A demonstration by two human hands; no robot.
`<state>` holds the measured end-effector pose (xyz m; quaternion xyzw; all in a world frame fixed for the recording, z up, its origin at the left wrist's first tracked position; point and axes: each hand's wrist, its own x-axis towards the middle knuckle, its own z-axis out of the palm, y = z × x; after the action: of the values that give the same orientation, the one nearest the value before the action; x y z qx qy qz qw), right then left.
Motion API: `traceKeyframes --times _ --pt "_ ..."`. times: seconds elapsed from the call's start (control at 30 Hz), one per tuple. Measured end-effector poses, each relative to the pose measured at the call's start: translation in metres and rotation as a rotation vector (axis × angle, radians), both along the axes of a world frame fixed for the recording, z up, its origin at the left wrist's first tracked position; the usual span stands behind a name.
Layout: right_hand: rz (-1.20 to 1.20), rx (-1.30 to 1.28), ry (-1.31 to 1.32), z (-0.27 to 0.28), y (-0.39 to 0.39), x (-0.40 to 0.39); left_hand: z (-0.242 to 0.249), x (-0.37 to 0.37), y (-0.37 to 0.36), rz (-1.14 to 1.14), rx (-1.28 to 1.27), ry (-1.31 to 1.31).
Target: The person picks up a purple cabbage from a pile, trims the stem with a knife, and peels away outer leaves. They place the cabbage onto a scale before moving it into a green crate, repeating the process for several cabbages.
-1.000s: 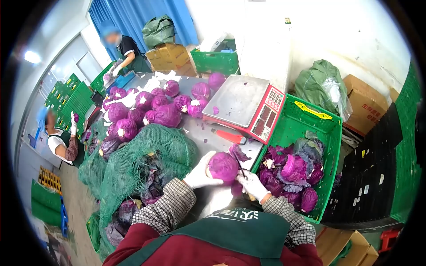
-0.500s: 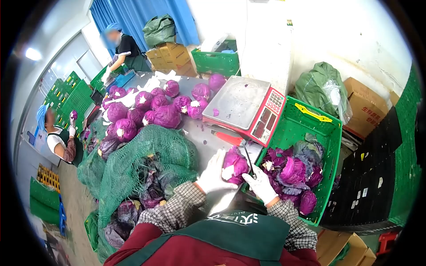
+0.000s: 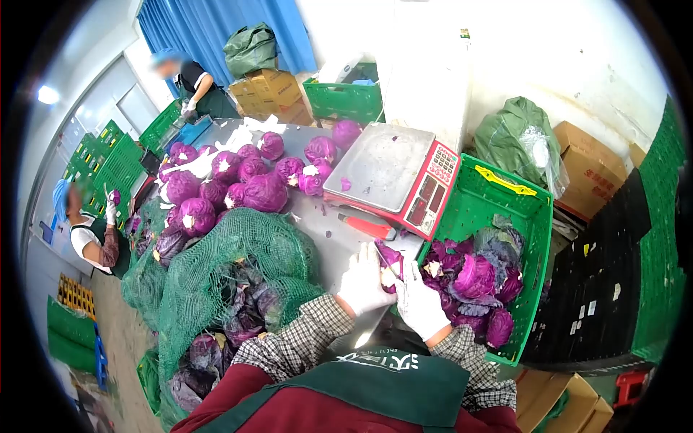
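Observation:
My left hand (image 3: 365, 282), in a white glove, grips a red cabbage (image 3: 390, 261) from its left side, above the near edge of the grey table. Opposite it, my gloved right hand (image 3: 421, 306) is closed around a knife (image 3: 385, 261), whose thin blade lies against the cabbage. The knife's handle is mostly hidden in my fingers. Just beyond both hands, a red-orange tool (image 3: 367, 226) rests on the table beside the red scale (image 3: 431, 189). To my right, a green crate (image 3: 532, 289) contains purple leaves and cabbage pieces.
Several red cabbages (image 3: 264, 192) are heaped on the table's left. A green mesh sack (image 3: 216, 252) with dark cabbages lies nearer me. Black stacked crates (image 3: 588, 289) stand right. Two co-workers are at the left: one person (image 3: 94, 229) holds a cabbage, another (image 3: 198, 90) stands farther back.
My right hand has turned and moved in closer to the left one, bringing the blade across the cabbage. The cabbage is now more covered by my hands. The view has shifted slightly.

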<state>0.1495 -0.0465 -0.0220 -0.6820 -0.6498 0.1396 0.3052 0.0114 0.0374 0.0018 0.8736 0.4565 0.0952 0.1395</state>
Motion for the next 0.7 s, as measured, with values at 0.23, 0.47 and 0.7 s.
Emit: traceKeyframes --times 0.23,0.47,0.7 --pt "0.064 0.22 -0.391 -0.008 0.03 0.025 0.012 0.015 -0.008 0.057 -0.025 0.082" --pt "0.045 0.364 -0.258 -0.059 0.04 0.066 -0.005 -0.028 -0.02 -0.111 0.033 -0.268" --pt "0.162 0.396 -0.122 -0.011 -0.002 0.007 -0.023 -0.064 0.001 0.214 -0.625 -0.769"
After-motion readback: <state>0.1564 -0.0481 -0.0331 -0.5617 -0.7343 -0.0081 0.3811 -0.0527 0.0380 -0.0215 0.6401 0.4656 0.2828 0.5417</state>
